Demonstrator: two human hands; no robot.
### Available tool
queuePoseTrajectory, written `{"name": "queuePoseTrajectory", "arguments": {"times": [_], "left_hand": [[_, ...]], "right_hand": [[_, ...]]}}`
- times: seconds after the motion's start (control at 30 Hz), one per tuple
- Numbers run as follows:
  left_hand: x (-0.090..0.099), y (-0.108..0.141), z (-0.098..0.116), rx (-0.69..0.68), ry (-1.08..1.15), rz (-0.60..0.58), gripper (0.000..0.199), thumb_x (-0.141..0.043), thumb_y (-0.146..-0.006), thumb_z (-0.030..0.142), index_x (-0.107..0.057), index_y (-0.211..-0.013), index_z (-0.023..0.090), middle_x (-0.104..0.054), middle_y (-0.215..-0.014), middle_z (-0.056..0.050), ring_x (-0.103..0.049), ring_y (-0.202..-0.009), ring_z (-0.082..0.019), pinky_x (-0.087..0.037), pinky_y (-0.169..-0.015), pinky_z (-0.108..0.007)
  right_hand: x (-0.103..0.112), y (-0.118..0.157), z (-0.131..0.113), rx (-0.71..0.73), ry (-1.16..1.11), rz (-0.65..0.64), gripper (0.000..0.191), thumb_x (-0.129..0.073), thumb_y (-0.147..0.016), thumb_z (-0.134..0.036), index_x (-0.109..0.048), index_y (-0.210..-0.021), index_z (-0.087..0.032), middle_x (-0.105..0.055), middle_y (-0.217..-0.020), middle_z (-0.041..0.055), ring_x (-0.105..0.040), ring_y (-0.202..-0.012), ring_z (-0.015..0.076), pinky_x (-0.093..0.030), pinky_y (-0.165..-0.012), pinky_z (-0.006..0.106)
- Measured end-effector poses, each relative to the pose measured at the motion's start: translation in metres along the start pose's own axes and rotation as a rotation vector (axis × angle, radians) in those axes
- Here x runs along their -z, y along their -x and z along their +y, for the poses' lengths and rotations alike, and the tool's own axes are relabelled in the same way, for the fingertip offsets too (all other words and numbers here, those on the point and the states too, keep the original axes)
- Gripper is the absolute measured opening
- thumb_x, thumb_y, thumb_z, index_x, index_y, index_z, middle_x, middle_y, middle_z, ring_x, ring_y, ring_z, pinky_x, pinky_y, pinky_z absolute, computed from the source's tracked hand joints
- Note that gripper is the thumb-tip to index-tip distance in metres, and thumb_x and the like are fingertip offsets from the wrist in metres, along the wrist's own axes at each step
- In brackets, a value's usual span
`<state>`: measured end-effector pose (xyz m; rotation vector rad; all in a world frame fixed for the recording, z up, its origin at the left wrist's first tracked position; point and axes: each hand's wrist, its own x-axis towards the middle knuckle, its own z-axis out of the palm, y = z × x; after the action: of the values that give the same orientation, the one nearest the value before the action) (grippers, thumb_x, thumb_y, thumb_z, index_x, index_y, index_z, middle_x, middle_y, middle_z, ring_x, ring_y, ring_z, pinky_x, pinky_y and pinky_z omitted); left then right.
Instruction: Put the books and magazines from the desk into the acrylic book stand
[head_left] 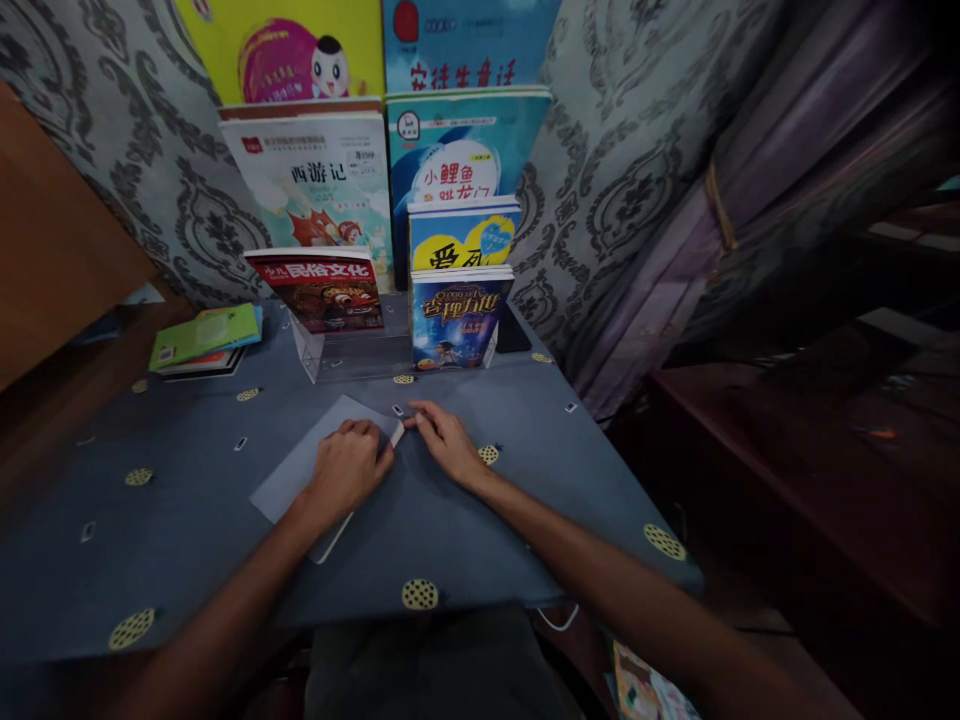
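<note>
A thin book [300, 470] with a plain blue-grey cover lies slantwise on the tablecloth, its pale page edges showing along the right side. Across its upper right part rests my left hand [349, 462], fingers curled down on the cover and thumb by the right edge, holding the book against the table. My right hand [448, 445] lies just right of the book's upper corner. Its fingers stretch left, with one fingertip at or very near the page edge, and it grips nothing I can see.
A clear stand [311, 355] at the back holds several upright books, among them a red one [322, 290] and a blue one [454, 320]. A small stack with a green book [206, 335] lies left. A dark flat object [514, 332] sits behind right. A purple curtain [637, 290] hangs right.
</note>
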<state>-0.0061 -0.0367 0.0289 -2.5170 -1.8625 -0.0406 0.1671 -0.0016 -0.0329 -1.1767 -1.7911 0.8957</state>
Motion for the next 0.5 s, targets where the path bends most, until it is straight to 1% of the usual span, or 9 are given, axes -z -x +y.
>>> {"name": "queuePoseTrajectory", "arguments": {"times": [0.3, 0.4, 0.5], "left_hand": [[0.001, 0.000, -0.001, 0.001, 0.004, 0.017, 0.029, -0.042, -0.096, 0.027, -0.070, -0.093, 0.017, -0.073, -0.100, -0.010, -0.066, -0.099, -0.025, -0.051, -0.077, -0.032], [0.001, 0.000, 0.001, 0.006, 0.004, -0.005, 0.029, -0.043, -0.096, 0.028, -0.069, -0.095, 0.016, -0.073, -0.102, -0.010, -0.065, -0.102, -0.025, -0.052, -0.076, -0.032], [-0.001, 0.001, 0.002, 0.000, 0.000, -0.019, 0.029, -0.044, -0.097, 0.030, -0.069, -0.097, 0.015, -0.071, -0.105, -0.012, -0.064, -0.104, -0.027, -0.053, -0.078, -0.034]], "right_hand": [[0.001, 0.001, -0.003, 0.009, 0.010, 0.003, 0.032, -0.039, -0.100, -0.030, -0.056, -0.125, -0.020, -0.076, -0.106, 0.0075, -0.066, -0.109, 0.0226, -0.048, -0.097, 0.040], [0.002, 0.004, -0.007, 0.059, 0.022, 0.029, 0.033, -0.038, -0.101, -0.030, -0.056, -0.126, -0.020, -0.074, -0.109, 0.0079, -0.064, -0.111, 0.0220, -0.047, -0.099, 0.039], [0.001, 0.006, -0.011, 0.134, 0.113, 0.022, 0.032, -0.037, -0.102, -0.027, -0.057, -0.126, -0.020, -0.073, -0.111, 0.0075, -0.060, -0.113, 0.0213, -0.044, -0.101, 0.038]]}}
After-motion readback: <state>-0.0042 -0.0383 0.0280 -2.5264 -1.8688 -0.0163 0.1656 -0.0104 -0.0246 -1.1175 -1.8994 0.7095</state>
